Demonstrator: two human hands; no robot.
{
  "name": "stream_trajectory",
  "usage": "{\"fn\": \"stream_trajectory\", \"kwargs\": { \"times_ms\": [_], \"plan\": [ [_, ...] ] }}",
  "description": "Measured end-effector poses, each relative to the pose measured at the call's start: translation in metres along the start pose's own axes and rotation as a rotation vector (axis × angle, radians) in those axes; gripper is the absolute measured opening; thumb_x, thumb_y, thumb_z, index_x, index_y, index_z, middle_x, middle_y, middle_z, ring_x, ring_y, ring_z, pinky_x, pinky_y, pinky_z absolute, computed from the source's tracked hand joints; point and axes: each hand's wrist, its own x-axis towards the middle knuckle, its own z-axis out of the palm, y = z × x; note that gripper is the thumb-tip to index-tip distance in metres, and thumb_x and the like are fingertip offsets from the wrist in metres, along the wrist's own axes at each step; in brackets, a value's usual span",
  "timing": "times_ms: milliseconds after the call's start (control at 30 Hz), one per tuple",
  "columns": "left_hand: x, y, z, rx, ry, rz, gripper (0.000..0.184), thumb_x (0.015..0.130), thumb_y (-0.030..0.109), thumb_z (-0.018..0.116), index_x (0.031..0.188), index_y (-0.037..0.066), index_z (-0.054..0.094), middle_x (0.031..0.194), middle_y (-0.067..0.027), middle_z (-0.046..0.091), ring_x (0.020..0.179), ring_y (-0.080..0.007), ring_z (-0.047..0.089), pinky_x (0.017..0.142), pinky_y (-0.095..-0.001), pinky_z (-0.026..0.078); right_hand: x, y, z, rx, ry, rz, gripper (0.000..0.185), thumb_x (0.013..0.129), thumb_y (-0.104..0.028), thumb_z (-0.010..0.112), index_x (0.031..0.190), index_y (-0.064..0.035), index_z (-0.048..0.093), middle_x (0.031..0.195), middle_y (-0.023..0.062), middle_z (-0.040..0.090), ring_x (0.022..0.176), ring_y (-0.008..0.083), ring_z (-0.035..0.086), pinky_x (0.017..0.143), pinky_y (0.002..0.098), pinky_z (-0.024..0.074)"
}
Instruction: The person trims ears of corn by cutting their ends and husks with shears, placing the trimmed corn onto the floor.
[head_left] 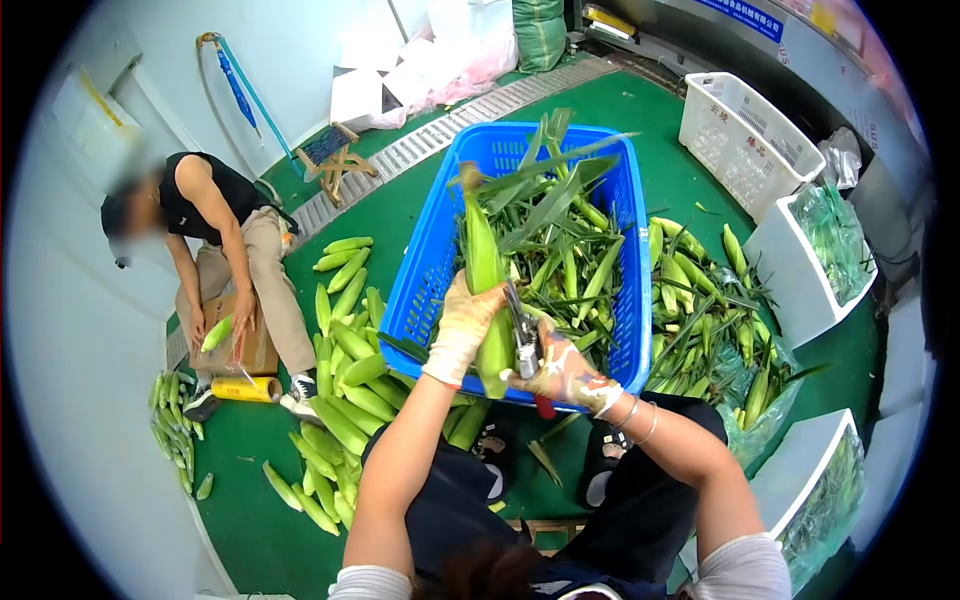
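Over the near side of a blue basket (640,290), my gloved left hand (470,318) grips an ear of corn (484,250) in its green husk, tip end upward. Against the right side of the same ear, my gloved right hand (562,368) is wrapped round metal pruning shears (525,340). Their red handle end shows below the hand, and the blades lie close to the ear. Cut leaves and husk pieces (560,225) fill the basket.
Trimmed ears (340,425) lie piled on the green floor at left; untrimmed ears (710,320) lie at right. A person (215,230) sits at far left with an ear over a cardboard box (255,345). A white crate (745,145) and white foam boxes (800,270) stand right.
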Motion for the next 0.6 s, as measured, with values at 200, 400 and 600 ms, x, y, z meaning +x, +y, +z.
{"fn": "stream_trajectory", "kwargs": {
  "times_ms": [200, 400, 600],
  "plan": [
    [-0.014, 0.006, -0.036, 0.846, -0.020, -0.104, 0.069, 0.066, 0.031, 0.079, 0.123, 0.008, 0.050, 0.100, -0.0149, 0.067, 0.091, -0.0313, 0.065, 0.080, -0.0378, 0.051, 0.004, 0.002, -0.047, 0.002, -0.196, 0.130, 0.070, 0.068, -0.044, 0.078, 0.107, 0.0020, 0.043, 0.086, 0.0154, 0.057, 0.079, 0.0223, 0.056, 0.074, 0.0340, 0.0463],
    [-0.030, 0.014, -0.036, 0.983, -0.238, -0.024, 0.061, 0.064, 0.027, 0.074, 0.119, 0.008, 0.055, 0.106, -0.0141, 0.066, 0.094, -0.0312, 0.064, 0.082, -0.0372, 0.051, 0.038, 0.026, -0.062, -0.104, -0.494, 0.071, 0.061, 0.067, -0.044, 0.078, 0.101, 0.0005, 0.052, 0.084, 0.0094, 0.060, 0.078, 0.0186, 0.055, 0.071, 0.0323, 0.0443],
    [-0.019, 0.002, -0.058, 1.024, -0.239, 0.170, 0.057, 0.064, 0.022, 0.073, 0.117, 0.009, 0.058, 0.111, -0.0121, 0.064, 0.097, -0.0280, 0.063, 0.085, -0.0350, 0.050, 0.037, 0.039, -0.047, 0.125, -0.489, 0.226, 0.040, 0.066, -0.034, 0.073, 0.085, -0.0029, 0.057, 0.066, 0.0057, 0.058, 0.063, 0.0167, 0.057, 0.059, 0.0315, 0.0453]
  ]
}}
